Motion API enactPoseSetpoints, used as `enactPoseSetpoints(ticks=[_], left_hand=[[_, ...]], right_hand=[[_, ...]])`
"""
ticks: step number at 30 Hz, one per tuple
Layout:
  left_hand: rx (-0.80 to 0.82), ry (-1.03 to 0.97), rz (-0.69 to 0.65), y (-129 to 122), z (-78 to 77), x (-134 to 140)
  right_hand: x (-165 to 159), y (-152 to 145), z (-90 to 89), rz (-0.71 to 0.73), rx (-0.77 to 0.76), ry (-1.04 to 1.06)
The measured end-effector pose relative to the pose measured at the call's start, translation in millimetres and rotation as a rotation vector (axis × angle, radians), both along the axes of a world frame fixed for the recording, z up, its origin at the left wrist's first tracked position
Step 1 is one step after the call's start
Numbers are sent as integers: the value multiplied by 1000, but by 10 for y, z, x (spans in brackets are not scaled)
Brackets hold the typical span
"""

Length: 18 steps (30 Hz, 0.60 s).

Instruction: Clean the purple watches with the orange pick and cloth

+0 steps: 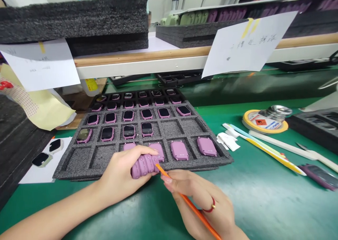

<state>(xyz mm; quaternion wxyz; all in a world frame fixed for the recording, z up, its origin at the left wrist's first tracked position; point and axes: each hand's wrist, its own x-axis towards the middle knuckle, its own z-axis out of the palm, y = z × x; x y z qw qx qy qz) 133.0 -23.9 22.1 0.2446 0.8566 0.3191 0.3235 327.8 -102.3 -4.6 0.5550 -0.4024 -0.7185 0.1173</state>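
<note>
My left hand [117, 171] is closed round a row of several purple watch cases [143, 166], pressed side by side above the front edge of a dark foam tray [221, 159]. My right hand [204, 201] pinches a thin orange stick [198, 213], whose tip meets the right end of that row. Beyond my hands, the tray's compartments hold purple watches with dark screens [128, 116]. In its front row lie purple cases turned plain side up, such as one [179, 150] right of my left hand. My left fingers partly hide others there.
On the right are a toothbrush [274, 153], a yellow tape roll [246, 118] around a metal-topped container [277, 111], white tweezers [287, 145] and another purple watch [320, 174]. Two watches [42, 159] rest on white paper at left. A shelf edge [142, 70] with foam blocks crosses behind.
</note>
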Motion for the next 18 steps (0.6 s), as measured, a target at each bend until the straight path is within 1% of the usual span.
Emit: enactPoseSetpoints(ticks=[2, 7, 9, 12, 18], left_hand=[[3, -4, -2, 2, -2, -1], [10, 2, 12, 4, 6, 0], [23, 1, 5, 5, 9, 2], [25, -3, 7, 6, 5, 4], [28, -1, -2, -3, -7, 9]], right_hand=[[-2, -4, -1, 14, -82, 75], [-21, 17, 8, -2, -284, 275], [-31, 16, 12, 8, -331, 309], [-41, 1, 6, -1, -317, 290], [-41, -18, -32, -15, -141, 170]])
